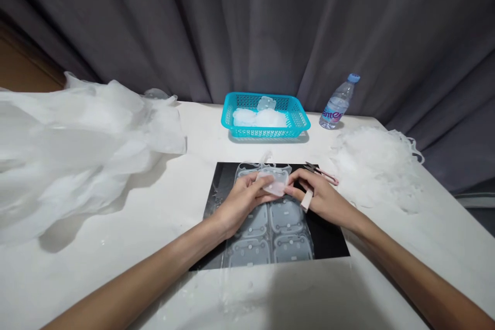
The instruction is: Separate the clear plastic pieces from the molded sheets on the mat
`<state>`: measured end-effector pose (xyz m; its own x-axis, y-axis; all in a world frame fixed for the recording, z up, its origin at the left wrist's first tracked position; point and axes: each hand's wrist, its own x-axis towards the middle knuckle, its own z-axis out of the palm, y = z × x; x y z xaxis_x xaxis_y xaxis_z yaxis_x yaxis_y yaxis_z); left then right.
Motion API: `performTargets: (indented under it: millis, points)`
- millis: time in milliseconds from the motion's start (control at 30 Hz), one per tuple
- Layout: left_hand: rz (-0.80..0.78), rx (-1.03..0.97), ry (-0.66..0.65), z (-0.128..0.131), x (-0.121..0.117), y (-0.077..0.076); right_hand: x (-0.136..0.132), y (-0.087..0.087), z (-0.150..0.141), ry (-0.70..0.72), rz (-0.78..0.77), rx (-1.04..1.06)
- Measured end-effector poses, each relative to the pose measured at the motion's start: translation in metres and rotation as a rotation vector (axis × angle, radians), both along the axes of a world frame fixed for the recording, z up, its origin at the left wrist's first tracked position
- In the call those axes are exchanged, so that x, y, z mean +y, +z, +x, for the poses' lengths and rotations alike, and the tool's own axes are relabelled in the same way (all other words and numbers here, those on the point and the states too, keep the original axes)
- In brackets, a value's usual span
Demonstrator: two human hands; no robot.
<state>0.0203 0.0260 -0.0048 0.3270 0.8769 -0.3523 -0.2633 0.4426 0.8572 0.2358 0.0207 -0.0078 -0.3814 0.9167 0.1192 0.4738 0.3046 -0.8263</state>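
Observation:
Both my hands meet over a black mat (328, 240) in the middle of the white table. My left hand (242, 203) and my right hand (315, 193) pinch a small translucent plastic piece (275, 181) between their fingertips. Under them lies a clear moulded plastic sheet (270, 240) with several rounded rectangular cells. My right hand also grips a pair of small snips (319, 171) with pink handles, whose blades stick out behind the hand, and a beige strip shows at its thumb.
A turquoise basket (301, 121) with several translucent pieces stands at the back centre. A water bottle (338, 103) stands right of it. A heap of white plastic trimmings (377, 165) lies at the right, and large crumpled clear plastic bags (77, 149) cover the left.

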Motion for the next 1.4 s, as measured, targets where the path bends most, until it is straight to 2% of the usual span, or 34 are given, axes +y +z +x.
performTargets:
  millis: [133, 300, 433, 500, 567, 667, 700, 767, 867, 933, 1067, 1167, 1300, 1400]
  points:
    - [0.007, 0.011, -0.031, 0.0, -0.002, 0.0, 0.0, 0.003, 0.001, 0.026, -0.037, 0.077]
    - [-0.004, -0.006, 0.028, 0.002, -0.006, -0.004, 0.001, 0.0, 0.003, 0.045, 0.006, 0.002]
    - [-0.06, -0.029, 0.001, 0.006, -0.011, 0.0, 0.003, -0.014, -0.003, -0.188, 0.2, -0.189]
    - [-0.069, -0.009, -0.039, 0.007, -0.012, 0.004, 0.004, -0.016, -0.003, -0.257, 0.24, -0.257]
    - [-0.048, 0.045, -0.059, 0.006, -0.011, 0.007, 0.006, -0.012, 0.004, -0.193, 0.212, -0.3]
    - [0.041, 0.183, -0.068, 0.003, -0.007, 0.008, 0.01, 0.004, 0.024, 0.012, 0.067, -0.259]
    - [0.084, 0.234, -0.084, 0.002, -0.006, 0.006, 0.013, 0.009, 0.03, 0.029, 0.026, -0.201]
    - [0.181, 0.337, -0.139, 0.002, -0.005, 0.003, 0.018, 0.016, 0.036, -0.035, 0.013, -0.085]
    - [0.331, 0.45, -0.182, 0.003, -0.007, -0.003, 0.027, 0.018, 0.023, -0.089, 0.064, -0.031]
    - [0.427, 0.497, -0.179, 0.004, -0.009, -0.006, 0.035, 0.017, 0.005, 0.016, 0.054, -0.06]
    - [0.543, 0.621, -0.205, 0.002, -0.012, -0.01, 0.056, 0.019, -0.025, 0.249, -0.189, -0.095]
    - [0.556, 0.668, -0.238, 0.0, -0.014, -0.01, 0.068, 0.027, -0.028, 0.358, -0.325, -0.099]
    - [0.583, 0.661, -0.238, 0.001, -0.017, -0.011, 0.07, 0.043, -0.021, 0.417, -0.31, -0.211]
    - [0.672, 0.724, -0.205, 0.005, -0.023, -0.014, 0.065, 0.05, -0.025, 0.327, -0.184, -0.439]
